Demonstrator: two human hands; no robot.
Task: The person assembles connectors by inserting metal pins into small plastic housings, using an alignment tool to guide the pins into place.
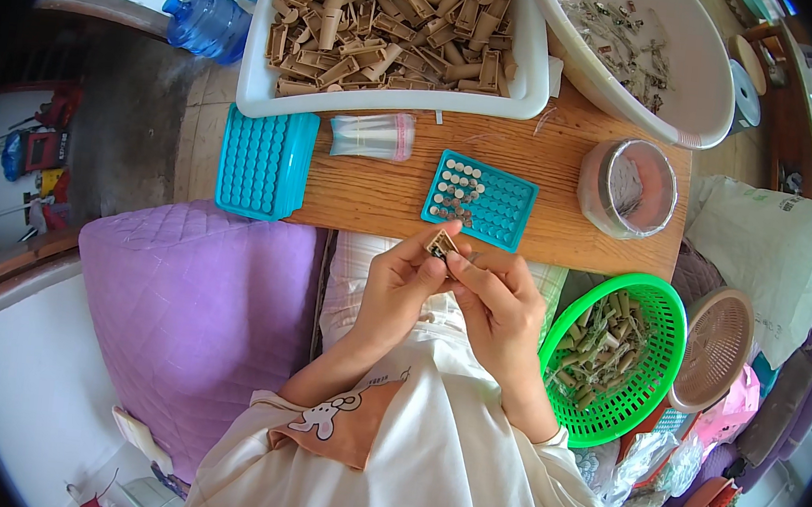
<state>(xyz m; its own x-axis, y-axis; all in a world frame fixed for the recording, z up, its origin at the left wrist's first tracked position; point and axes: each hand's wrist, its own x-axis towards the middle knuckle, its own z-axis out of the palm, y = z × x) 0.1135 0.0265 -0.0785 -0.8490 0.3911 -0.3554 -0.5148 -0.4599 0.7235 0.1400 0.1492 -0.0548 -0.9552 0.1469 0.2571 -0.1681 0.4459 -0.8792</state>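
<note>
Above my lap, close to the table's front edge, both hands hold a small tan plastic housing [441, 245] with a dark inner side turned up. My left hand [406, 281] grips it from the left, thumb and fingers pressed around it. The fingertips of my right hand [499, 295] pinch its right side, and they hide part of it. Just beyond my fingers lies a teal tray [515, 226] with rows of round pockets. Several small silver discs [458, 176], like button cells, sit in its left part, some of them darker.
A white tub [246, 95] of tan plastic housings [377, 34] stands at the back of the wooden table [382, 198]. Around are a white basin [696, 134] of small parts, stacked teal trays [264, 164], clear bags [373, 137], a round container [627, 188] and a green basket [678, 326].
</note>
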